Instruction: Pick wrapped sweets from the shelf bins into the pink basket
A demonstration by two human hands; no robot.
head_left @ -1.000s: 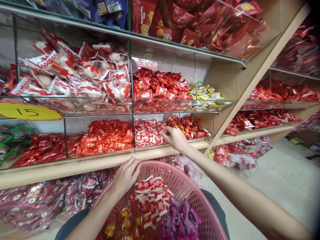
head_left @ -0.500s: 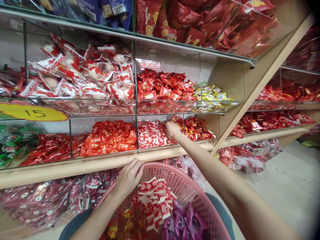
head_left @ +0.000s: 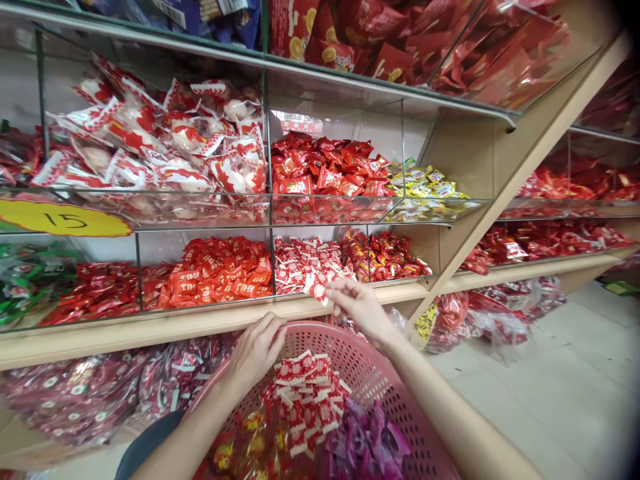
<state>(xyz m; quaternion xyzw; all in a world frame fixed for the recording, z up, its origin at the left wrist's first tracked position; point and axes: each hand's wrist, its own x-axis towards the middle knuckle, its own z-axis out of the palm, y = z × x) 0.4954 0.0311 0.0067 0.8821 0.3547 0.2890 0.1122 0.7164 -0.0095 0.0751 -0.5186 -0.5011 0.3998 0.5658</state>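
while the left hand (head_left: pixel 257 350) grips the pink basket rim (head_left: pixel 320 327), the right hand (head_left: pixel 361 307) pinches a red-and-white packet (head_left: pixel 318 291) between fingers (head_left: pixel 345 288).

A yellow tag (head_left: pixel 67 219) marked 15 fronts the display, below large red-and-white wrapped sweets (head_left: pixel 135 133); blue packets (head_left: pixel 237 28) sit above, yellow sweets (head_left: pixel 430 187) farther right, and filled plastic bags (head_left: pixel 453 320) low, near pale floor tiles (head_left: pixel 505 407).

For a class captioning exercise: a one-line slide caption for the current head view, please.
Right hand pinches a red-and-white packet before the shelf; left hand at the pink basket's rim.
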